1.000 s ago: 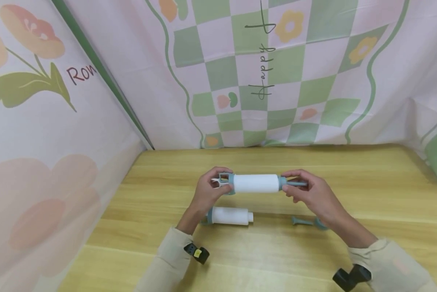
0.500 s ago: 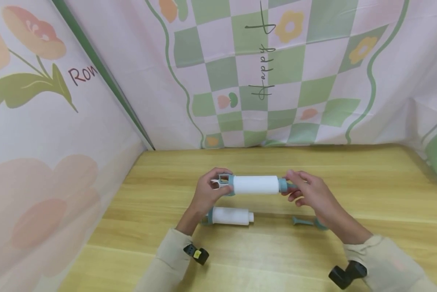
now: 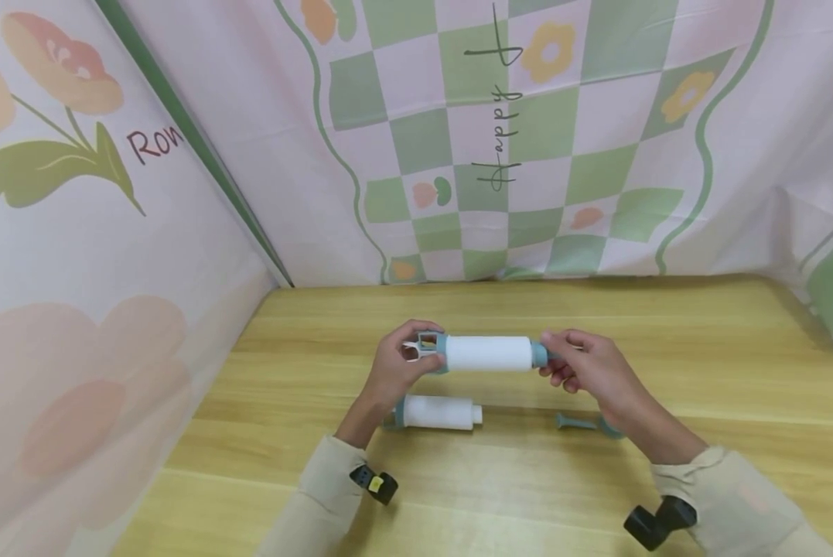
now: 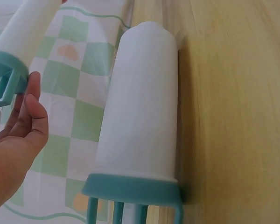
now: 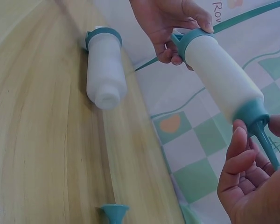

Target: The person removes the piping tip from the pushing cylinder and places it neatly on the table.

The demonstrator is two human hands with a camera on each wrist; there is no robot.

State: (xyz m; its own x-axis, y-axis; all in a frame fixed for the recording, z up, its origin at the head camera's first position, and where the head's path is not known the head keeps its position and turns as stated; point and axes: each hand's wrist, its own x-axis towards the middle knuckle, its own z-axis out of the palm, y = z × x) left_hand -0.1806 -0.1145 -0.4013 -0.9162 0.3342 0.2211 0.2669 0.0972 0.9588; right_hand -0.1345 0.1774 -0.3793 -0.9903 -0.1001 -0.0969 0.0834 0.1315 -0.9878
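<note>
Held level above the table is a white plastic bottle (image 3: 489,353) with a slotted teal frame at its left end. My left hand (image 3: 395,357) grips that teal frame between thumb and fingers. On the opposite end sits a teal nozzle cap (image 5: 253,113) with a long thin spout, against the bottle's shoulder. Thumb and fingertips of my right hand (image 5: 252,172) pinch the cap, the spout pointing in toward the palm. A second white bottle (image 4: 140,102), bare-necked and with the same teal frame, lies on its side below the left hand.
Another teal nozzle cap (image 3: 576,422) lies on the wooden table (image 3: 513,495) below the right hand, its wide end partly behind the right wrist. A printed cloth (image 3: 416,139) hangs along the table's back edge, and another cloth (image 3: 200,232) hangs on the left.
My right thumb and fingers have shifted round the nozzle cap, and the wrist has turned and moved slightly left. The left hand and the bottle stay nearly in place.
</note>
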